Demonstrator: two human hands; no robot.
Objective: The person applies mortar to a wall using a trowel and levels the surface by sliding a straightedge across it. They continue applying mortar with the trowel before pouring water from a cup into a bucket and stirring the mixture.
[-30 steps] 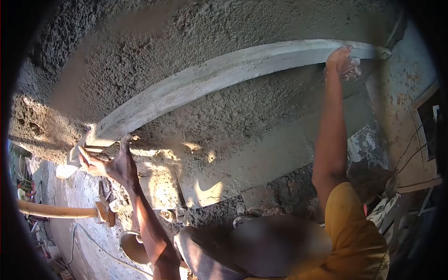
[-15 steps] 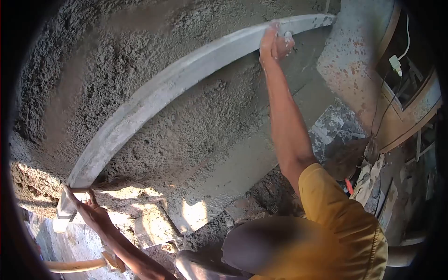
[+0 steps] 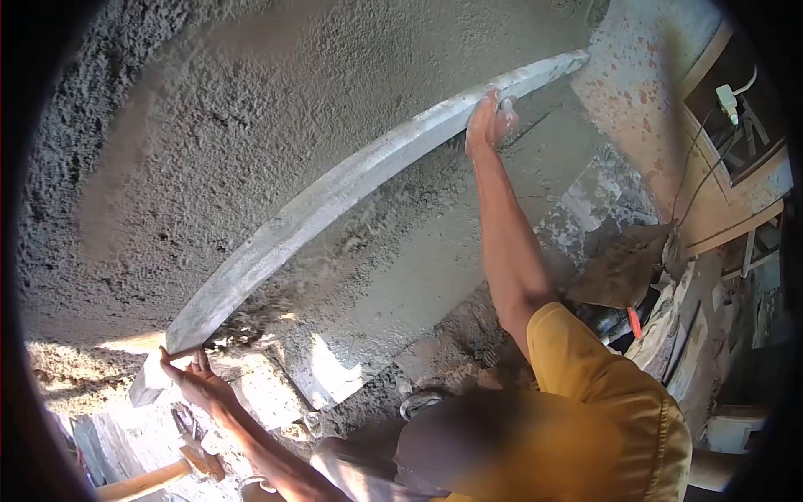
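Fingers of the left hand (image 3: 206, 391), at eight o'clock, and right hand (image 3: 488, 125), at one, were clamped on the straightedge (image 3: 314, 207); plaster (image 3: 545, 156) lay smooth at two.

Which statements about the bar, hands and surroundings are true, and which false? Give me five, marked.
1. The left hand is near the bar's lower-left end. True.
2. The right hand is clear of the bar. False: it is on the bar, towards the other end.
3. The right arm's sleeve is yellow. True.
4. Both hands wear gloves. False: both are bare.
5. The white plug is beside the left hand. False: it is at the picture's upper right.
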